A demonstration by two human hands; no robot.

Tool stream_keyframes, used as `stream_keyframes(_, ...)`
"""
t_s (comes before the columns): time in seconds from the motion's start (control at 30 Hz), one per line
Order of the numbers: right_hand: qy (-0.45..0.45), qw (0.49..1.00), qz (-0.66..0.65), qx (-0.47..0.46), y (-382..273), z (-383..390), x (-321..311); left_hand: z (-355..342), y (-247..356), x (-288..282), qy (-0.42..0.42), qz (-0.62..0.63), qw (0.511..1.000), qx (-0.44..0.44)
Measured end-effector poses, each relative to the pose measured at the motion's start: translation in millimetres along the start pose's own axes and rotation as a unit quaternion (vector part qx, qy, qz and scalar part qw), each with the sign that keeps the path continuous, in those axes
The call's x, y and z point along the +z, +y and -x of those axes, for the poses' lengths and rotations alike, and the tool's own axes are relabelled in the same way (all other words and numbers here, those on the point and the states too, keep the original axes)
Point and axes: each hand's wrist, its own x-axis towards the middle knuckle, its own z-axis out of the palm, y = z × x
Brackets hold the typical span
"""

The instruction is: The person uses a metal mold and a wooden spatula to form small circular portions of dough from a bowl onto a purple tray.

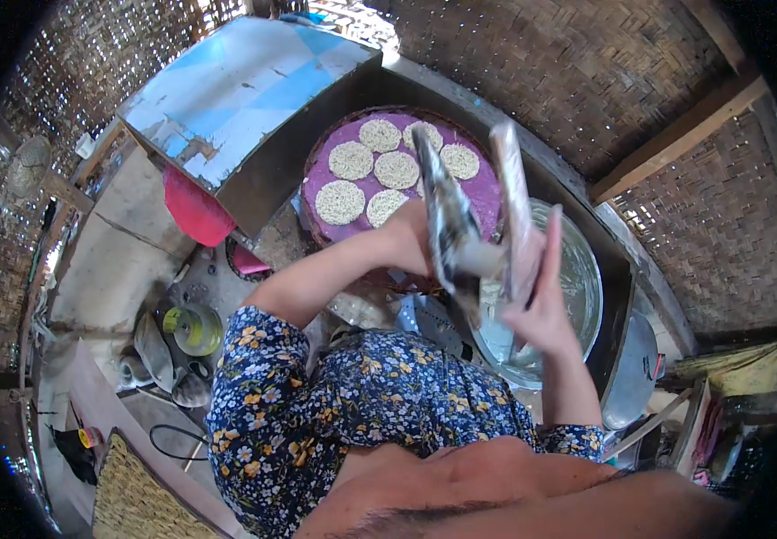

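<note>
My left hand (408,241) is closed on a dark, shiny flat board (442,193), which stands tilted on edge. My right hand (546,310) grips a second flat board (516,171) wrapped in clear, glossy film, its index finger stretched along the outer side. The boards stand apart in a V, with a blurred whitish patch (480,259) low between them; I cannot make out what it is. Just beyond my hands, several pale, speckled round flat discs (351,161) lie on a purple cloth (379,193) over a round woven tray. Below the boards sits a wide metal basin (592,296), smeared whitish inside.
A worn blue-and-white box-like top (254,85) stands at the far left, a pink cloth (195,208) hanging beside it. A yellow-green container (193,330) and pots are at the lower left. A round metal lid (633,373) leans right of the basin. Woven walls (532,72) enclose the space.
</note>
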Motion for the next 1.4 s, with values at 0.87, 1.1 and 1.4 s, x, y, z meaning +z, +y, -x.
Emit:
stream_keyframes(0.87, -0.219, 0.871, -0.186, 0.398, 40.3, -4.6, -54.1, -63.4, -78.5, -18.4, 0.078, 0.847, 0.517, -0.100)
stream_keyframes(1.1, -0.165, 0.896, -0.111, 0.397, 36.4, 0.5, -65.2, -63.7, -97.4, 8.1, 0.084, 0.861, 0.494, -0.087)
stream_keyframes(1.4, -0.161, 0.891, -0.116, 0.407, 28.7, 11.7, -40.6, -47.3, -65.5, -9.6, 0.150, 0.823, 0.506, -0.210)
